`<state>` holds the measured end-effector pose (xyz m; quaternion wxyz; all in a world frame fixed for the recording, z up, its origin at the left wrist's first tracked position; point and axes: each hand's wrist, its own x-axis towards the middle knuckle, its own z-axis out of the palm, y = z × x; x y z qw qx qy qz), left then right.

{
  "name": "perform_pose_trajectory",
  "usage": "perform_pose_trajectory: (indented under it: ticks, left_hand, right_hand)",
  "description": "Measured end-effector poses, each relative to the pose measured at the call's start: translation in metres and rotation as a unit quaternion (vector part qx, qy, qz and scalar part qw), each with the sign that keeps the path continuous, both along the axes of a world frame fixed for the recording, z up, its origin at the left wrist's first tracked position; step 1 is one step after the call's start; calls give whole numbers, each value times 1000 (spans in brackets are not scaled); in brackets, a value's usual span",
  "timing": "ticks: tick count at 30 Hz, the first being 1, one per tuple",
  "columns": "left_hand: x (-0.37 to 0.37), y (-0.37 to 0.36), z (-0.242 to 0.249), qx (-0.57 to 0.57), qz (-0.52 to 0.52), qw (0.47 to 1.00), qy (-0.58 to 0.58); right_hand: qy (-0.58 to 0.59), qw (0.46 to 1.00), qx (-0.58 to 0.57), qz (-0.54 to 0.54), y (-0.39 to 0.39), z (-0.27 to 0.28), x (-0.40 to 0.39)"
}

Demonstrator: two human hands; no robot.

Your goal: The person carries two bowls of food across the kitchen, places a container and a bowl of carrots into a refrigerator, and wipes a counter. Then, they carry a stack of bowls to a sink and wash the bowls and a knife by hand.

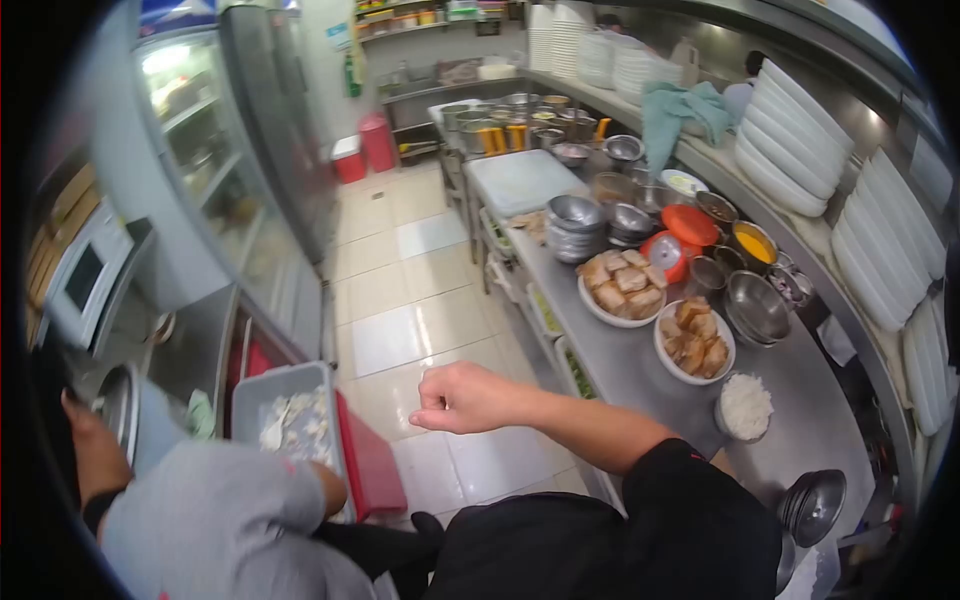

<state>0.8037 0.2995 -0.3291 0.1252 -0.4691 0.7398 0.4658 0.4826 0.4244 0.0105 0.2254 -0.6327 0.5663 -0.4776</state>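
the right hand is balled over the floor, near the tabletop; i can't tell the left hand's state.

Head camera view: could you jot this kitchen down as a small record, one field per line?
Right hand: fingers curled, above the tiled floor, no object visible in it
Left hand: not in view
Steel counter: bears two white bowls of browned meat chunks, a bowlful of what looks like white rice, stacked metal bowls and a white cutting board
Shelf above: stacked white dishes, teal cloth
Co-worker in grey: one arm reaches to the grey tub
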Motion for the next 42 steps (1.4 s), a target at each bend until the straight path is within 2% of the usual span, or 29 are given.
perform_pose_trajectory:
  ticks: [2,4,6,8,11,13,14,16,17,19,20,21,23,25,28,32,35,38,40,41,42]
  left_hand:
    - [-47,-14,-8,-55,-106,993,-18]
    - [-93,-35,-13,-103,-191,976,-18]
    - [-132,-65,-17,-84,-193,977,-13]
    - [-176,-98,-16,94,23,995,12]
    - [-241,-153,28,142,199,969,47]
    - [-283,-201,42,110,186,974,72]
    - [-349,-250,59,91,159,978,96]
    - [-431,-281,88,49,39,991,122]
    - [-483,-298,86,16,-42,987,156]
    - [-593,-300,113,-50,-217,954,203]
    - [-643,-275,153,-76,-266,931,238]
    - [-697,-260,169,-129,-347,900,228]
    - [-793,-219,178,-1,-389,884,261]
    - [-857,-162,221,109,-369,901,198]
    - [-943,-111,202,304,-296,896,133]
    - [-990,-71,170,389,-190,897,90]
    - [-998,-65,171,357,-203,901,139]
    - [-1010,-85,211,169,-328,903,219]
    - [-1048,-122,211,166,-368,867,293]
    - [-1069,-132,210,134,-385,831,379]
    - [-1082,-135,238,85,-422,794,430]
  right_hand:
    - [100,992,-29,-77,-2,-14,-40]
    - [113,991,-25,-72,-7,-10,-76]
    - [110,990,-24,-86,-20,-6,-103]
    - [100,986,-24,-128,-30,3,-138]
    - [149,961,-76,-221,-47,-2,-210]
    - [164,938,-64,-297,-39,5,-267]
    - [232,871,-7,-434,-20,4,-323]
    - [178,807,53,-561,18,6,-357]
    - [140,780,82,-605,38,4,-370]
    - [96,732,79,-670,64,9,-378]
    - [75,709,78,-697,73,9,-380]
    - [55,685,76,-723,80,9,-383]
    - [60,665,95,-738,86,13,-389]
    - [52,655,103,-747,84,16,-409]
    - [-9,660,112,-743,80,16,-444]
    - [25,672,155,-724,62,27,-499]
    - [45,677,196,-708,55,30,-539]
    - [100,658,269,-696,39,41,-567]
    - [123,643,298,-695,20,51,-577]
    - [92,639,305,-700,9,52,-580]
    - [61,634,313,-705,-3,54,-585]
